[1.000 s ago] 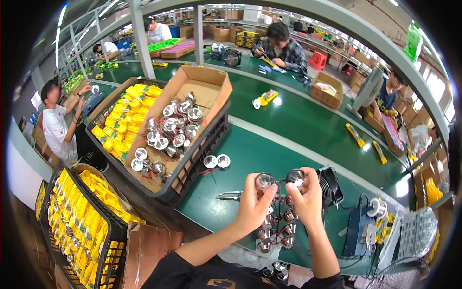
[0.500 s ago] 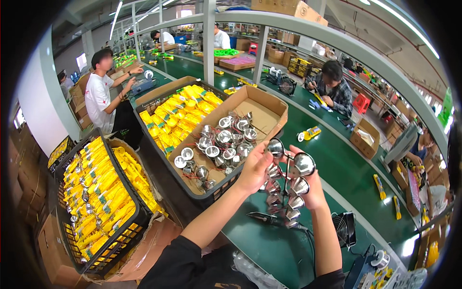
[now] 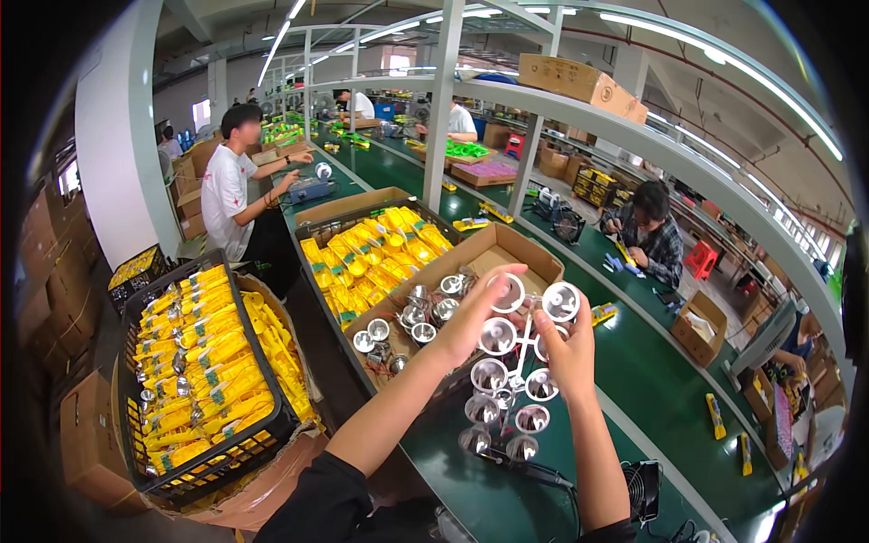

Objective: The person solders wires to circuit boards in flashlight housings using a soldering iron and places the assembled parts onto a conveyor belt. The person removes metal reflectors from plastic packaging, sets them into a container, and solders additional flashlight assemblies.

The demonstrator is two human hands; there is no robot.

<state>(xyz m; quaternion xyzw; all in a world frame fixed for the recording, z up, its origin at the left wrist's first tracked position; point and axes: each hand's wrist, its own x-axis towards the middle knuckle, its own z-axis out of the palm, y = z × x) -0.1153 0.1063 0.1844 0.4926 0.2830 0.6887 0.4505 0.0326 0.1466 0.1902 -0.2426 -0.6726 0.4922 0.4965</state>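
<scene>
A branched frame of shiny silver reflector cups (image 3: 497,336) is held up over the bench, its cups facing me in two rows. My right hand (image 3: 570,355) grips the frame's right side near the top, with the thumb over the front. At the upper left cups is my left hand (image 3: 471,315), its fingers stretched out; part of it lies behind a cup. Below and beyond the left hand, a cardboard tray (image 3: 536,255) holds loose silver lamp heads (image 3: 423,333) with thin wires.
Yellow pouch-like parts (image 3: 376,249) fill a bin left of the tray. Another black crate (image 3: 258,425) of yellow parts stands at the left. A green conveyor (image 3: 647,362) runs along the right, with a metal post (image 3: 441,118) beyond. A soldering-iron-like tool (image 3: 529,469) lies below the cups.
The cup frame has turned, so the cups' open faces now point toward me. My left fingers have straightened from their hold on a cup. The view has shifted, moving the scene rightward.
</scene>
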